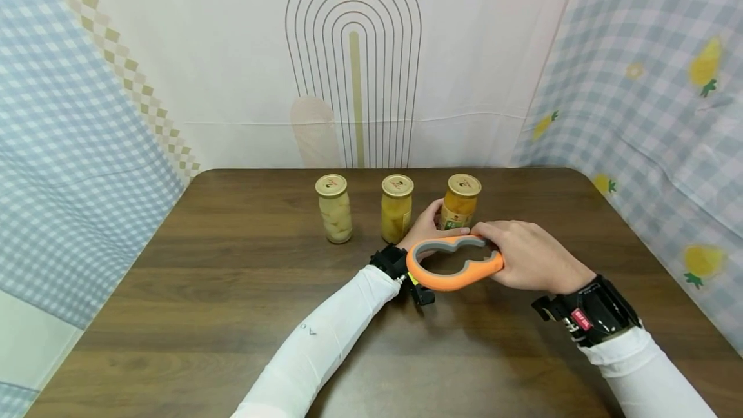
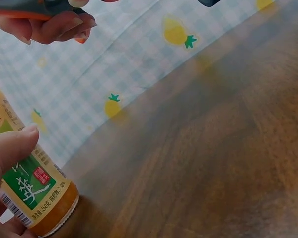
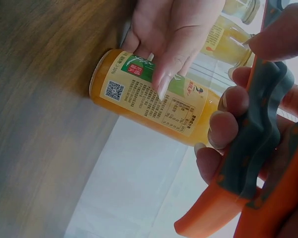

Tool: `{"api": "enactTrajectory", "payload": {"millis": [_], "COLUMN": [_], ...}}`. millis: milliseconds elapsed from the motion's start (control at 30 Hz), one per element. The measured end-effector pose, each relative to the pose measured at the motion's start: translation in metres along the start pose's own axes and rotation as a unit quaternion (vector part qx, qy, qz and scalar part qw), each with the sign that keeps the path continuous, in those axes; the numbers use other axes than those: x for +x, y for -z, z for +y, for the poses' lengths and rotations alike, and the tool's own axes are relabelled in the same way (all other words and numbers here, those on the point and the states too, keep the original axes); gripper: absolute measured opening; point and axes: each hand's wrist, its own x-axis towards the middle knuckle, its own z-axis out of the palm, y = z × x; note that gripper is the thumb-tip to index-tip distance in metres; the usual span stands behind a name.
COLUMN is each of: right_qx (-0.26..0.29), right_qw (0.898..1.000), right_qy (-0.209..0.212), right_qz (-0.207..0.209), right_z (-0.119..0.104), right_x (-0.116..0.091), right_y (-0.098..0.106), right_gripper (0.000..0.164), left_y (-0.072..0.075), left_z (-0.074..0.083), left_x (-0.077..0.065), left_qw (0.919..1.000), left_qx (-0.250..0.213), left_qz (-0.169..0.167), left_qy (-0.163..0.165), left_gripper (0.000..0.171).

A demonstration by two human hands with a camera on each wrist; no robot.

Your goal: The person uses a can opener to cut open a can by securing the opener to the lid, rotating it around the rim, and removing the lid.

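On the brown table (image 1: 191, 315), at the right end of a row of three, stands an amber jar (image 1: 462, 205), its label (image 2: 54, 196) reading "260克" and "≥50%" beside a barcode (image 2: 16, 209); a QR code (image 3: 114, 91) shows on another side. The printing on its gold lid (image 1: 464, 184) is too small to read. The left hand (image 1: 432, 231) grips the jar, thumb across the label and fingers round it. The right hand (image 1: 531, 257) curls its fingers round an orange-and-grey tool (image 1: 449, 284), held above the table close to the left hand. A yellow jar (image 1: 396, 215) stands left of the amber one, with a paler jar (image 1: 335, 215) beyond
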Motion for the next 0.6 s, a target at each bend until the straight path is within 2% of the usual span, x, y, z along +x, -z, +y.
{"api": "enactTrajectory", "payload": {"millis": [200,433,600], "right_qx": [0.001,0.004,0.006], "right_qw": [1.0,1.0,1.0], "right_qy": [0.001,-0.004,0.006], "right_qz": [0.0,0.005,0.017], "right_z": [0.0006,0.0001,0.0003], "right_x": [-0.0008,-0.001,-0.0002], "right_y": [-0.0003,0.001,0.0009], "right_gripper": [0.023,0.023,0.024], "left_y": [0.0005,0.0033,0.0065], "left_z": [0.0056,0.0067,0.0021], "left_x": [-0.0027,-0.0035,-0.0042], "left_qw": [0.9999,0.9996,0.9996], "left_qx": [0.011,0.025,0.026], "left_qz": [-0.002,-0.005,-0.013], "left_qy": [0.003,0.012,0.002], "left_gripper": [0.055,0.063,0.064]}}
